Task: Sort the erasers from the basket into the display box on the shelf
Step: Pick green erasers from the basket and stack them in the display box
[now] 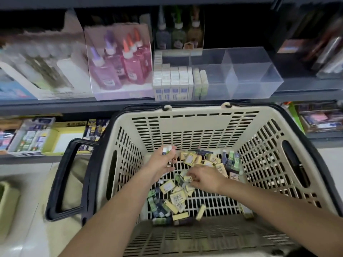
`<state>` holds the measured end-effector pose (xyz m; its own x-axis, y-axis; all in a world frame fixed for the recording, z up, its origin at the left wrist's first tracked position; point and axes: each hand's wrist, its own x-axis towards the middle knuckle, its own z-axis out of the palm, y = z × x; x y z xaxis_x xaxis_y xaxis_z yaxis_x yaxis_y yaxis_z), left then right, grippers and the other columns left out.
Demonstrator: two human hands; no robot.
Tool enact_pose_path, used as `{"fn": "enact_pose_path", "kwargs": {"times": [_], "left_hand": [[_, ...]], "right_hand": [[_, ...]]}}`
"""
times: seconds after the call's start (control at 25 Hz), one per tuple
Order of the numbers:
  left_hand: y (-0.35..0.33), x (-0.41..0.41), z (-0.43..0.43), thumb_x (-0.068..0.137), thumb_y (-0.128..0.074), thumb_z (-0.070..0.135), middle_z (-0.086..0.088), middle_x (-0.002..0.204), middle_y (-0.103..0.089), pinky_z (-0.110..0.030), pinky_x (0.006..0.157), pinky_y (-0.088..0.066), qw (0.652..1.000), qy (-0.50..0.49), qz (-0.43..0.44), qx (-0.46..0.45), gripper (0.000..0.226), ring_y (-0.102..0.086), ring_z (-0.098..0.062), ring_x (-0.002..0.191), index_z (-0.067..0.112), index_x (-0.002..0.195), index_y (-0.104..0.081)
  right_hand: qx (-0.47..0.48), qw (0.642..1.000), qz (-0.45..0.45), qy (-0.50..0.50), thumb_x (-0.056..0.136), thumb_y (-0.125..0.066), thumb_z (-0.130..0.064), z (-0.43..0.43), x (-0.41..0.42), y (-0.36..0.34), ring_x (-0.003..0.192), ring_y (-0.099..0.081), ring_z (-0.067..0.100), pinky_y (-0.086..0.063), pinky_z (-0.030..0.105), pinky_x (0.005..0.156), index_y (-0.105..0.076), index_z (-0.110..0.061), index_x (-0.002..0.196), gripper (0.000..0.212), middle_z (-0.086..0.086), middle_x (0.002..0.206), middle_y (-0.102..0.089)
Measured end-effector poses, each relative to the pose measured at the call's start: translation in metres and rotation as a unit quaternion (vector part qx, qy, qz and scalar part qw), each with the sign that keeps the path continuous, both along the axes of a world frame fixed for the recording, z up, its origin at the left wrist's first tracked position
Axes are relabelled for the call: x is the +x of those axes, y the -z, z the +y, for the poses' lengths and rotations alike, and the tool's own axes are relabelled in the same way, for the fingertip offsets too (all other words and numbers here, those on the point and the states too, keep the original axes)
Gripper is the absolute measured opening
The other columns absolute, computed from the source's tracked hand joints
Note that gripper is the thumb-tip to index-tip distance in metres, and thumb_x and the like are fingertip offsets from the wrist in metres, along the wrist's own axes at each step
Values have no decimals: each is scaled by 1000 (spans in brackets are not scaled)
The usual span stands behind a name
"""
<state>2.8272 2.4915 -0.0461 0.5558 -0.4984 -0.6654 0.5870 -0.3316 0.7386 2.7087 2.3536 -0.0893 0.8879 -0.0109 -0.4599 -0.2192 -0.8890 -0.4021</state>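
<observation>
Both hands are lowered into a cream slotted plastic basket (185,123) holding small paper-wrapped erasers (178,199).

A yellow-wrapped eraser (187,179) is pinched by the curled fingers of the right hand (206,179), low over the loose pile. Just left of it and slightly higher, the left hand (161,162) is curled, and a white-and-green eraser (167,149) is gripped at its fingertips. More erasers are scattered beneath and beyond both hands. Well beyond the hands, a clear plastic display box (259,71) is set on the dark shelf (55,106), its left part packed with upright rows of boxed erasers (172,84). Left of that box, pink and purple glue bottles (120,62) are ranged.
</observation>
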Motion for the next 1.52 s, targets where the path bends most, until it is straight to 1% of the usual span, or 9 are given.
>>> {"fn": "enact_pose_path", "kwargs": {"times": [0.28, 0.4, 0.52, 0.64, 0.76, 0.96, 1.12, 1.32, 1.52], "left_hand": [[29, 6, 16, 94, -54, 19, -3, 80, -58, -31, 73, -53, 996, -20, 29, 84, 37, -53, -12, 68, 7, 129, -47], [38, 0, 21, 93, -56, 15, -8, 83, -58, -36, 85, -53, 989, -30, 91, 109, 41, -55, -15, 72, 4, 130, -44], [33, -4, 19, 86, -64, 12, -14, 100, -60, -41, 91, -52, 982, -55, 173, 50, 32, -61, -25, 98, 4, 113, -48], [11, -4, 6, 80, -70, 9, -15, 110, -61, -38, 82, -54, 988, -72, 137, 2, 31, -61, -27, 102, 5, 106, -53], [-35, 26, 7, 81, -70, 11, -8, 90, -61, -33, 63, -58, 994, -96, 21, 44, 28, -62, -18, 75, 10, 104, -55], [-96, 55, 51, 82, -69, 11, -4, 102, -57, -29, 59, -59, 990, -37, -134, 36, 35, -60, -15, 84, 12, 111, -51], [-92, 39, 63, 85, -64, 7, -3, 91, -55, -33, 69, -59, 992, -30, -119, -3, 27, -58, -15, 84, 9, 107, -48], [-87, 41, 66, 85, -64, 8, -4, 94, -54, -27, 62, -58, 993, -40, -101, -40, 30, -59, -16, 86, 9, 111, -47], [-88, 40, 66, 85, -65, 10, -2, 91, -57, -26, 61, -57, 992, -39, -104, -54, 21, -60, -14, 84, 12, 101, -51]], "right_hand": [[-115, 992, 33, 37, 80, -57, -40, 34, 26, 6, 65, -56, 20, -39, 25, 48, -51, -16, 71, 26, 1, 73, -58], [-18, 983, 11, 182, 80, -61, -38, 13, 22, 4, 57, -58, 16, -49, 29, 50, -59, -14, 67, 27, 1, 64, -61], [108, 957, -74, 260, 82, -66, -33, 10, 18, 3, 59, -55, 3, -42, 12, 53, -60, -17, 70, 21, -8, 65, -60], [188, 950, -129, 214, 82, -68, -29, 24, 29, 0, 62, -53, 2, -40, 13, 58, -60, -18, 78, 14, -9, 69, -59], [249, 937, -136, 206, 84, -66, -33, 33, 40, -1, 66, -56, 1, -47, 16, 62, -63, -23, 84, 11, -10, 74, -62], [78, 995, -32, -47, 86, -61, -41, 76, 65, 12, 106, -54, 20, -47, 36, 91, -55, -16, 123, 45, 6, 117, -56], [-54, 976, 17, -209, 84, -61, -43, 96, 77, 20, 116, -44, 25, -40, 36, 91, -45, -24, 133, 55, 8, 122, -49], [-58, 985, 17, -163, 92, -53, -34, 70, 65, 23, 106, -54, 24, -46, 32, 78, -59, -21, 111, 24, 4, 115, -55], [5, 987, 93, -128, 74, -60, -64, 100, 51, 28, 119, -41, 27, -43, 40, 87, -14, -43, 140, 83, 8, 135, -38]]}}
